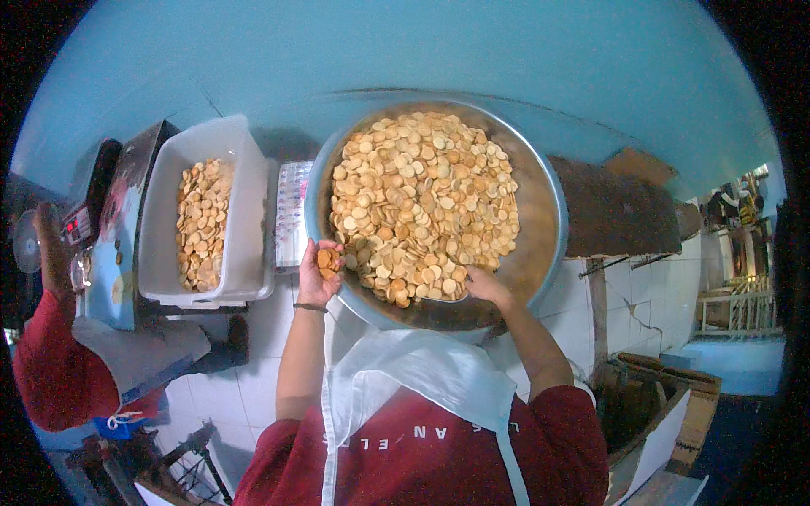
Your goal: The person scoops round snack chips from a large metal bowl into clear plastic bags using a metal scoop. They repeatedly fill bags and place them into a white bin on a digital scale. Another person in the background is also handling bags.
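Observation:
A wide metal basin (547, 253) stands in front of me, heaped with small round golden biscuits (422, 194). My left hand (314, 282) is at the basin's near left rim, palm up, its fingers curled around a few darker brown biscuits (327, 263). My right hand (488, 288) reaches into the near right part of the basin, at the edge of the heap. Its fingers are closed on something mostly buried among the biscuits; only a thin curved, shiny edge shows beside them, and I cannot make out the rest.
Left of the basin is a white plastic tub (156, 244) partly filled with biscuits, beside a printed package (292, 202). At far left a co-worker's arm (55, 261) reaches near a device with a red display (74, 228). A brown board (612, 207) and a cardboard box (696, 422) are at right.

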Action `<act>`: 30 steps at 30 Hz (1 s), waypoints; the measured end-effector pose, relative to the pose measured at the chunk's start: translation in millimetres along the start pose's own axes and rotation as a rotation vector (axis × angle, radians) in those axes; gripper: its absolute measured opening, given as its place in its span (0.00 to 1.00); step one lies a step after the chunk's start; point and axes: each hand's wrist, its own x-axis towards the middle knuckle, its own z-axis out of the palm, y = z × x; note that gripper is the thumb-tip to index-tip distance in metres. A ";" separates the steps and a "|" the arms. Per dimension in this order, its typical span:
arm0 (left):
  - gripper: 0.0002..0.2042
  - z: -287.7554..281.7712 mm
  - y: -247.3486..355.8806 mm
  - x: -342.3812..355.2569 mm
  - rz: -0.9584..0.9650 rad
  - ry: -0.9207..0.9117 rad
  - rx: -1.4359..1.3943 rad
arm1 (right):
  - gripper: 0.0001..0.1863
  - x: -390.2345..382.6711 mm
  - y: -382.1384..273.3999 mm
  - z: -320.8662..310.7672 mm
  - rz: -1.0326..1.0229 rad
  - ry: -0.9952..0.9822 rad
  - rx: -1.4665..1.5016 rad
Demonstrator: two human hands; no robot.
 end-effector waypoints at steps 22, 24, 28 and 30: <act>0.18 168.3 -135.4 -21.9 0.313 -0.652 1.239 | 0.21 -125.5 -31.2 11.8 -0.323 -0.031 2.393; 0.18 165.8 -127.9 -13.4 0.326 -0.595 1.350 | 0.21 -140.1 -6.8 4.8 -0.379 0.097 2.416; 0.16 148.1 -114.2 -1.2 0.360 -0.514 1.670 | 0.17 -180.7 64.2 17.9 -0.397 0.420 2.394; 0.15 136.4 -107.4 6.6 0.401 -0.585 1.777 | 0.12 -206.1 109.5 46.7 -0.417 0.581 2.373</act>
